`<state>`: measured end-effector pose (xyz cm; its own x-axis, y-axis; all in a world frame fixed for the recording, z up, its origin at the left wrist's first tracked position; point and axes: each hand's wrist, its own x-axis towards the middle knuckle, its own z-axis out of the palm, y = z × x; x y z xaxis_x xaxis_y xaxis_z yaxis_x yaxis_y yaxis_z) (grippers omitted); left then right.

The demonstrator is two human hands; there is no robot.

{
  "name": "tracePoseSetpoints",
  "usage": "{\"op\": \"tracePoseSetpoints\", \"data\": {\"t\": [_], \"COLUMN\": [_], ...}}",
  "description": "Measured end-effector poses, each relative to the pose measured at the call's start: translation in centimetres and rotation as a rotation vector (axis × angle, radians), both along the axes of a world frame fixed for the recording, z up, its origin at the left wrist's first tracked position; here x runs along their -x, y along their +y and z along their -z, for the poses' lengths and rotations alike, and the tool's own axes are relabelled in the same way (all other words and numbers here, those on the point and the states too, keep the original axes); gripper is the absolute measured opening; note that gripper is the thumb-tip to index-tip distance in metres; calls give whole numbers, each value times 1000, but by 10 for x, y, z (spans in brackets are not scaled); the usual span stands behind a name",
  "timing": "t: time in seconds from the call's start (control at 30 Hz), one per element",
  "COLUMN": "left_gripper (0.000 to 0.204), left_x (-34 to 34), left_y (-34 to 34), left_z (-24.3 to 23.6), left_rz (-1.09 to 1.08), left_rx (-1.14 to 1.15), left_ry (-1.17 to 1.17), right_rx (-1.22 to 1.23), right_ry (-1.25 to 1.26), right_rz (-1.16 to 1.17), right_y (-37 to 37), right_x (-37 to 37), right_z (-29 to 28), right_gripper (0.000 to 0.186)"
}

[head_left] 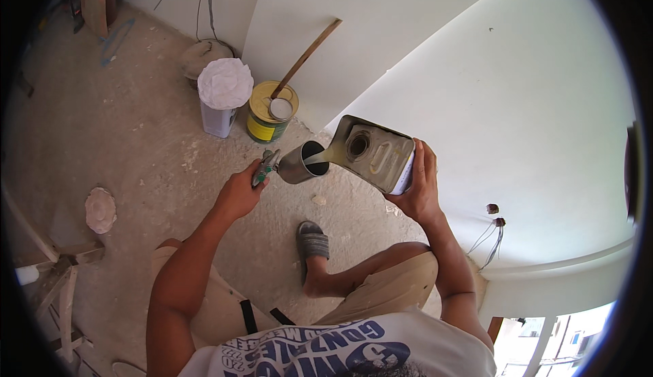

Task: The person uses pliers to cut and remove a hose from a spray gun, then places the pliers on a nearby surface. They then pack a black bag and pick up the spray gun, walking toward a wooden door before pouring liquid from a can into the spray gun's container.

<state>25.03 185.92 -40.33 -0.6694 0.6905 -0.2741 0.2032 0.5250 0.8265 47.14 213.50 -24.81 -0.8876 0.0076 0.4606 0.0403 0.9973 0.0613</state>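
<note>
My right hand (420, 190) grips a rectangular metal can (374, 154), tilted to the left, with pale liquid running from its corner spout. The stream falls into a small metal cup (304, 163). My left hand (239, 193) holds green-handled pliers (265, 166) that clamp the cup's rim and keep it in the air above the floor. My sandalled foot (312, 244) rests on the dusty floor below the cup.
A yellow paint tin (270, 113) with a wooden stick (306, 54) stands by the white wall, beside a white-capped container (223, 95). A round plaster piece (101, 209) lies at left near wooden framing (61, 288). Wires (491, 237) poke from the wall at right.
</note>
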Motion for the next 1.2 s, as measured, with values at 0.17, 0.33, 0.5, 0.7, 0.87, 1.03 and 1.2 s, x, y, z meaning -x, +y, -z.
{"op": "tracePoseSetpoints", "data": {"t": [0.17,0.33,0.5,0.7,0.87,1.03,1.2], "left_gripper": [57,58,58,57,57,57,57], "left_x": [1,2,3,3,3,3,5], "left_y": [-1,1,2,3,5,7,10], "left_z": [2,3,4,10,12,9,16], "left_rz": [9,8,18,24,26,34,37], "left_rx": [10,7,15,-2,-14,7,-9], "left_ry": [-5,-8,-15,-12,-7,-33,-21], "right_rx": [-13,-16,-23,-25,-24,-22,-22], "right_ry": [2,-7,-6,-14,-8,-22,-21], "right_rz": [7,15,5,22,18,31,30], "right_y": [0,2,4,4,5,5,4], "right_x": [0,-1,-3,-4,-4,-4,-4], "right_z": [1,3,3,2,3,2,3], "right_gripper": [125,126,128,128,128,128,127]}}
